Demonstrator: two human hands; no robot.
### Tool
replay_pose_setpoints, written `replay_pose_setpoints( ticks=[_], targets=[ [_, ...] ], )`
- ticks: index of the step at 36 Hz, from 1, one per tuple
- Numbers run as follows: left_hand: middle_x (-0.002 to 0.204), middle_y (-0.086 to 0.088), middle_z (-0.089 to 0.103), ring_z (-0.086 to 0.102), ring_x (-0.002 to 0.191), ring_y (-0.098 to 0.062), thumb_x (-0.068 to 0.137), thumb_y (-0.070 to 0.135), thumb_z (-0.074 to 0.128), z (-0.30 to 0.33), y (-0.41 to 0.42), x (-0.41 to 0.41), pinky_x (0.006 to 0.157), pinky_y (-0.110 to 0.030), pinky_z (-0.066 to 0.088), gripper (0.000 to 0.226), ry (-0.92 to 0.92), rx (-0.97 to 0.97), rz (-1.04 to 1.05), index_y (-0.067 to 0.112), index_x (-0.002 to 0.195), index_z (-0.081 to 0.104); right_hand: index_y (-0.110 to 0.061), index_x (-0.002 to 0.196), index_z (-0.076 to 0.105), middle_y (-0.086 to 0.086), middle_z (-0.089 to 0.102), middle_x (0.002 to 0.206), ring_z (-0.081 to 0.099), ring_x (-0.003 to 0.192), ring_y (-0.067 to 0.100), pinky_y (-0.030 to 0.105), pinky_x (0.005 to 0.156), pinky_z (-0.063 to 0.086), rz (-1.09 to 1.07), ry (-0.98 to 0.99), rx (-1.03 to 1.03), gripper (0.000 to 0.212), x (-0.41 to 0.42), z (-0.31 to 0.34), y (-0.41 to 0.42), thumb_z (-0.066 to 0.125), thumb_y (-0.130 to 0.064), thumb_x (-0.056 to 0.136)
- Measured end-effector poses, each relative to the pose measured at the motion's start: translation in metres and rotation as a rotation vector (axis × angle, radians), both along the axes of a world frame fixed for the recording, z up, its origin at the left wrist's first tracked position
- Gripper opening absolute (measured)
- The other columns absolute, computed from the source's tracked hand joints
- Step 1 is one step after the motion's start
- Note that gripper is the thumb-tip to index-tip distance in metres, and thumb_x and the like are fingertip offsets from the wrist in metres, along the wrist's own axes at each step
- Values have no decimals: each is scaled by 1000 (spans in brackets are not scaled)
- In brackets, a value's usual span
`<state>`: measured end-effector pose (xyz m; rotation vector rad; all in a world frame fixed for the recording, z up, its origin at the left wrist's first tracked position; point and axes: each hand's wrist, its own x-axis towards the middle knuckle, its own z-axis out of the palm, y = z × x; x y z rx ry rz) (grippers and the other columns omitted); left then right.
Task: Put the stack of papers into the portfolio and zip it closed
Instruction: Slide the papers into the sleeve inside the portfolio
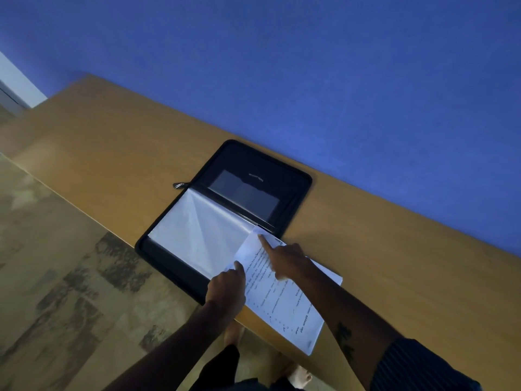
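Observation:
A black zip portfolio [253, 170] lies open on the wooden table [112, 153], one half toward the wall, the other at the table's front edge. A clear plastic sleeve [197, 230] covers the near half. The stack of printed papers [284, 300] lies partly on the portfolio's right corner and partly on the table, its far corner slid toward the sleeve. My left hand [227, 289] pinches the papers' left edge with curled fingers. My right hand [284, 256] presses its straight index finger on the stack's top corner, the other fingers curled.
A zipper pull [178, 185] sticks out at the portfolio's left side by the spine. A blue wall [338, 80] runs right behind the table. Patterned floor [56, 277] lies below the table's front edge, with my bare feet [298, 376] near it.

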<state>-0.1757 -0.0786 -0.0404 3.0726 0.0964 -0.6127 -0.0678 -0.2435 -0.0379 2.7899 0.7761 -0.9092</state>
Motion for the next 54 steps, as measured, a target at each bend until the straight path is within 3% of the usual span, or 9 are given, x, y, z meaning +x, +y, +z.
replay_pose_setpoints(
  ticks=[2,14,20,23,26,29,36,49,54],
  targets=[
    [95,0,69,68,76,-17,92,34,67,1,0,0,60,-27,56,76,0,-10,-3,7,152,29,-26,167,-24,14,77,110,75,100,28,38,83,51,-10,36,-1,124,3,3,2,78,-25,97],
    [99,-4,69,68,81,-20,93,28,65,9,-5,4,57,-29,45,76,41,9,-15,5,154,25,-18,164,-30,18,77,123,75,105,31,42,96,54,0,77,-22,126,19,11,11,77,-25,99],
    [96,0,70,68,76,-16,94,29,65,5,-4,2,57,-26,48,73,53,-19,9,7,153,29,-26,167,-25,15,77,100,78,86,26,39,82,63,-34,51,87,120,15,7,-2,75,-27,100],
    [95,1,68,56,66,-11,95,30,63,7,-4,3,53,-25,43,75,58,-53,43,7,155,25,-33,170,-9,12,78,112,78,95,26,40,88,64,-82,14,191,112,8,3,-14,77,-32,99],
    [80,5,54,43,56,-11,94,29,63,11,-5,4,46,-21,29,76,73,-67,77,7,156,24,-32,168,30,3,74,137,74,117,21,36,102,59,-203,-1,371,88,1,2,-29,80,-38,96],
    [74,6,44,42,58,-11,94,25,64,10,-4,4,44,-22,24,77,91,-51,83,6,157,23,-25,151,59,0,74,134,72,115,16,34,101,58,-439,-24,535,63,-2,4,-37,82,-35,94],
    [71,9,45,35,50,-11,93,28,66,5,-3,4,43,-22,19,80,122,-35,76,6,157,23,-14,164,39,8,58,149,56,138,25,45,114,50,-625,73,576,84,18,24,-35,82,-26,93],
    [75,10,43,41,50,-9,94,28,68,4,-3,-1,43,-17,27,86,125,-106,130,6,159,16,-17,139,49,11,61,139,57,132,27,45,117,40,-593,63,342,63,34,20,-18,84,-36,90],
    [104,1,69,70,76,-14,96,29,68,-3,-1,-2,67,-25,60,87,96,-97,79,6,160,14,-17,134,56,11,60,139,53,136,28,45,118,39,-572,80,264,55,38,21,-19,81,-40,92]
  ],
)
